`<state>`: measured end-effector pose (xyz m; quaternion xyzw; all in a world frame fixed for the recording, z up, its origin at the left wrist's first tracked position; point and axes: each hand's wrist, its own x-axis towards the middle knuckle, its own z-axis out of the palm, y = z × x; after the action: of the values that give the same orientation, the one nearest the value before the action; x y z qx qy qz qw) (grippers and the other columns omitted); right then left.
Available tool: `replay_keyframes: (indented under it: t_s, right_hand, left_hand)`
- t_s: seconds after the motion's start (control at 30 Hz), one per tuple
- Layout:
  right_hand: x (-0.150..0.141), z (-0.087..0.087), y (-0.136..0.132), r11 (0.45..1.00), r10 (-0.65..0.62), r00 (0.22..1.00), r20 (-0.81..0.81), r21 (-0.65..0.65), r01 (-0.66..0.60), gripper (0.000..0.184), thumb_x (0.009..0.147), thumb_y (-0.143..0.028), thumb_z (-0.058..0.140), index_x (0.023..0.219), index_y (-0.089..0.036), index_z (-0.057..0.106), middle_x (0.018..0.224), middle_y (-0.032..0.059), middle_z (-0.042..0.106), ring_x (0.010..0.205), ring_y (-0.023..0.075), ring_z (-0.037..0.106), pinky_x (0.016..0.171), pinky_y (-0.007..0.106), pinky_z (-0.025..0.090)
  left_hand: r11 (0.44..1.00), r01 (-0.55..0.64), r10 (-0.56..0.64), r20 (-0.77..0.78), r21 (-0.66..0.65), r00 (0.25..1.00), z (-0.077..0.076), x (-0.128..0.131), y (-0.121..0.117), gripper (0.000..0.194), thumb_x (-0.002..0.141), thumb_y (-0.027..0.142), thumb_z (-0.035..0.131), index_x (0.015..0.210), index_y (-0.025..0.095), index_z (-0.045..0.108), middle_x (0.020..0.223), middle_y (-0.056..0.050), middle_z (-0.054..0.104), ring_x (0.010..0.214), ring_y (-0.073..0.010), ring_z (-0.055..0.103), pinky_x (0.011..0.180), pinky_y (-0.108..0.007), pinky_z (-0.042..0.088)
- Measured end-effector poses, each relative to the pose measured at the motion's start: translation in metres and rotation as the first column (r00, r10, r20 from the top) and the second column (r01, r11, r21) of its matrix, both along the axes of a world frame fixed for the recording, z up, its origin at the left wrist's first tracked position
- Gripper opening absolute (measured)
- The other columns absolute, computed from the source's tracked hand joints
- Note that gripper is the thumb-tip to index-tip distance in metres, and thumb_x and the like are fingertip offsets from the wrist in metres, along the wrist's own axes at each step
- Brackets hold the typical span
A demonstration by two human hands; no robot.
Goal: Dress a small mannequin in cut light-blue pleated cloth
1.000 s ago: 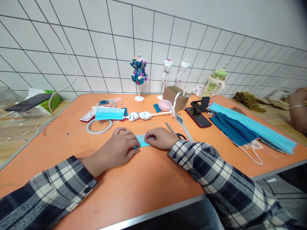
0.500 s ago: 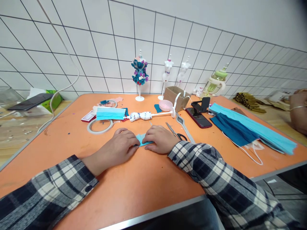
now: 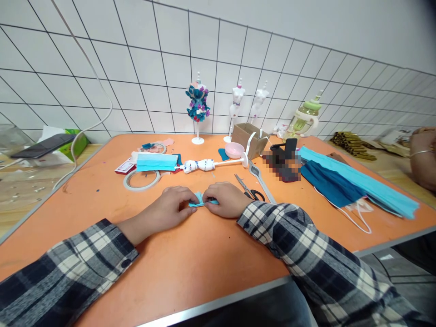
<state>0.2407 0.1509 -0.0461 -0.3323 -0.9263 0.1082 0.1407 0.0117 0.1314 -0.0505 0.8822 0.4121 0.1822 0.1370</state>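
Note:
Both my hands rest on the orange table (image 3: 190,268) and pinch a small light-blue piece of cloth (image 3: 201,201) between them. My left hand (image 3: 172,206) has its fingers closed on the cloth's left end. My right hand (image 3: 225,198) grips the right end, fingers curled over it. Most of the cloth is hidden by my fingers. Scissors (image 3: 248,190) lie just right of my right hand. A small mannequin lying on its side (image 3: 199,165) is behind my hands.
A tape ring (image 3: 141,179), a folded blue mask (image 3: 156,162), a dressed mannequin (image 3: 197,104), two bare mannequins, a cardboard box (image 3: 248,136), a pink bowl (image 3: 234,149), a phone stand and blue cloth strips (image 3: 354,181) lie around. Another person's arm (image 3: 422,156) is at far right.
My hands have drawn closer together and the blue cloth has been gathered up narrower between my fingers. Earlier it lay flatter on the table.

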Motion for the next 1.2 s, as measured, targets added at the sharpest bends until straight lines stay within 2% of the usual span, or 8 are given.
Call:
replay_keyframes:
  t_s: [0.1, 0.23, 0.4, 0.73, 0.83, 0.9, 1.07, 1.2]
  right_hand:
    - [0.001, -0.001, 0.0, 1.0, -0.007, 1.0, -0.021, -0.008, 0.006, 0.01, 0.089, -0.025, 0.065, 0.094, -0.018, 0.071, 0.091, 0.0038, 0.072, 0.084, 0.0187, 0.06, 0.076, 0.031, 0.038]
    - [0.002, 0.004, -0.004, 0.999, -0.016, 0.998, -0.057, 0.038, 0.018, 0.039, 0.085, -0.049, 0.073, 0.108, -0.018, 0.07, 0.103, 0.007, 0.071, 0.098, 0.0242, 0.06, 0.083, 0.035, 0.039]
    - [0.0, 0.006, -0.004, 0.998, -0.043, 0.997, -0.071, 0.051, 0.047, 0.015, 0.092, -0.029, 0.067, 0.102, -0.019, 0.074, 0.096, 0.0062, 0.074, 0.094, 0.0222, 0.061, 0.084, 0.035, 0.039]
    - [0.002, 0.003, 0.0, 0.999, -0.041, 0.99, -0.135, -0.037, 0.036, 0.025, 0.101, -0.026, 0.053, 0.108, -0.015, 0.074, 0.1, 0.0084, 0.077, 0.093, 0.0199, 0.065, 0.084, 0.032, 0.043]
    - [0.002, 0.006, -0.001, 0.997, -0.05, 0.979, -0.197, -0.061, 0.039, 0.02, 0.096, -0.024, 0.061, 0.109, -0.016, 0.073, 0.104, 0.0085, 0.076, 0.098, 0.0206, 0.064, 0.088, 0.033, 0.044]
    - [0.002, 0.008, -0.002, 0.983, -0.106, 0.953, -0.283, -0.177, 0.057, 0.018, 0.091, -0.022, 0.067, 0.107, -0.016, 0.074, 0.105, 0.008, 0.075, 0.099, 0.0209, 0.065, 0.089, 0.033, 0.044]
    - [0.005, 0.007, 0.001, 0.87, -0.19, 0.921, -0.339, -0.492, -0.001, 0.014, 0.089, -0.023, 0.067, 0.097, -0.015, 0.076, 0.09, 0.003, 0.076, 0.082, 0.016, 0.068, 0.073, 0.026, 0.049]
    - [0.006, 0.002, 0.004, 0.85, -0.194, 0.928, -0.317, -0.527, -0.002, 0.014, 0.087, -0.025, 0.068, 0.093, -0.015, 0.076, 0.086, 0.0015, 0.076, 0.079, 0.0146, 0.067, 0.069, 0.023, 0.048]
  left_hand:
    - [1.0, -0.008, 0.007, 0.016, 0.017, 1.0, -0.001, -0.001, 0.002, 0.018, 0.091, 0.031, 0.057, 0.095, 0.025, 0.074, 0.086, -0.002, 0.074, 0.083, -0.0223, 0.067, 0.082, -0.037, 0.045]
    - [0.999, -0.04, 0.038, 0.051, 0.026, 0.998, 0.001, -0.001, 0.002, 0.021, 0.093, 0.034, 0.057, 0.096, 0.023, 0.075, 0.085, -0.003, 0.075, 0.082, -0.0222, 0.068, 0.079, -0.036, 0.047]
    - [0.994, -0.043, 0.029, 0.132, 0.1, 0.991, 0.005, 0.001, 0.001, 0.022, 0.093, 0.034, 0.057, 0.093, 0.021, 0.074, 0.093, -0.005, 0.075, 0.091, -0.0234, 0.067, 0.083, -0.036, 0.047]
    - [0.99, -0.105, 0.088, 0.168, 0.094, 0.982, 0.009, 0.0, -0.002, 0.024, 0.093, 0.033, 0.055, 0.091, 0.02, 0.076, 0.085, -0.005, 0.076, 0.084, -0.0232, 0.067, 0.08, -0.037, 0.047]
    - [0.992, -0.123, 0.12, 0.206, 0.004, 0.971, 0.01, 0.002, -0.003, 0.025, 0.091, 0.035, 0.055, 0.091, 0.021, 0.076, 0.087, -0.005, 0.076, 0.085, -0.0237, 0.067, 0.08, -0.037, 0.048]
    - [0.983, -0.141, 0.167, 0.258, -0.116, 0.951, 0.011, 0.002, -0.004, 0.025, 0.089, 0.038, 0.057, 0.089, 0.021, 0.075, 0.088, -0.005, 0.076, 0.086, -0.0244, 0.068, 0.08, -0.037, 0.05]
    - [0.876, -0.009, 0.269, 0.473, -0.482, 0.839, 0.013, 0.001, -0.007, 0.034, 0.085, 0.052, 0.063, 0.097, 0.022, 0.075, 0.096, -0.005, 0.079, 0.093, -0.0275, 0.071, 0.084, -0.037, 0.055]
    - [0.863, 0.026, 0.233, 0.445, -0.504, 0.864, 0.011, 0.001, -0.005, 0.045, 0.081, 0.055, 0.068, 0.112, 0.023, 0.074, 0.112, -0.008, 0.078, 0.107, -0.032, 0.07, 0.091, -0.041, 0.055]
